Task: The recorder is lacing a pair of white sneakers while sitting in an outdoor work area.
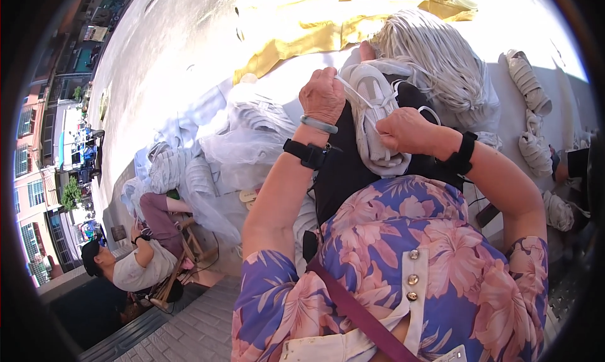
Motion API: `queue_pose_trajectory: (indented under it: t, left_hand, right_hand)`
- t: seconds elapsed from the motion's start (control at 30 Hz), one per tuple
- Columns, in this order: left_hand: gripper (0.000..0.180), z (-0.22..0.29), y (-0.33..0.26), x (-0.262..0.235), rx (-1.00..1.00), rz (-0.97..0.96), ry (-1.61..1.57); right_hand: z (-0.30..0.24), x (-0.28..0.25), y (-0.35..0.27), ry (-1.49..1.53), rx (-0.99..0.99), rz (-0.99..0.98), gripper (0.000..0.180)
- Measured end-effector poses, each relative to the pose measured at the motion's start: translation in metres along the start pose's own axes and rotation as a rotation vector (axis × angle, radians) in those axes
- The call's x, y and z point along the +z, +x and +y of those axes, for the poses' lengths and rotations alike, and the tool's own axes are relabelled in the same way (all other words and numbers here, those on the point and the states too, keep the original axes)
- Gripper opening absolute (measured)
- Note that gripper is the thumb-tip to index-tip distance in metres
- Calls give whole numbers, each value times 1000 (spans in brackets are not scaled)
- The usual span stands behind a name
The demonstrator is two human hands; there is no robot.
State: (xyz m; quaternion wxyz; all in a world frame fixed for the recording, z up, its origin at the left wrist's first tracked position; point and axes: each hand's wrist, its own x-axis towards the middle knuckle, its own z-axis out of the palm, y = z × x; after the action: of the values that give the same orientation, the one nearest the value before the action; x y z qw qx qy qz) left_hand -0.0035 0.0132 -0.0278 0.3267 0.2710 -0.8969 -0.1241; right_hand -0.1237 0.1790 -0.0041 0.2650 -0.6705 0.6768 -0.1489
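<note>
A white shoe [373, 94] lies lengthwise on my black-clad lap, partly laced. My left hand [322, 97] is closed in a pinch at the shoe's upper left, with a white shoelace [348, 87] stretched from its fingers to the shoe. Low over the shoe's right side, my right hand [409, 132] is also closed; its fingertips are hidden, so what they grip cannot be made out. A white loop [430, 113] curves out behind that hand. Just beyond the shoe rests a thick bundle of white shoelaces [435, 56].
Stacked white shoe parts [189, 173] and clear plastic bags [246, 141] lie to the left. Yellow sheeting [296, 37] spreads at the far side. Bundled shoe parts [528, 84] lie on the right. Another person [148, 261] sits at the lower left.
</note>
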Motion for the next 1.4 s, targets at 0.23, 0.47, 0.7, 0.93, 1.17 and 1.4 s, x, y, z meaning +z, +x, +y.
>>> queue_pose_trajectory:
  t: [0.23,0.47,0.7,0.93,1.17,1.4]
  left_hand:
    - [16,16,-36,18,-312,-237,-240]
    - [20,33,-49,10,-322,-406,-317]
    - [18,26,-46,10,-385,-380,-297]
    - [42,30,-37,18,-150,-192,-113]
    - [80,9,-35,18,-334,-281,-252]
    - [106,6,-32,15,-359,-579,-392]
  right_hand:
    - [-14,-18,-86,-50,-202,-389,13]
    - [-11,-38,-170,121,-94,-483,12]
    - [13,-39,-123,457,141,-175,16]
    - [21,9,-22,290,227,333,29]
    - [4,7,9,151,157,130,67]
    - [-4,8,10,10,213,184,35]
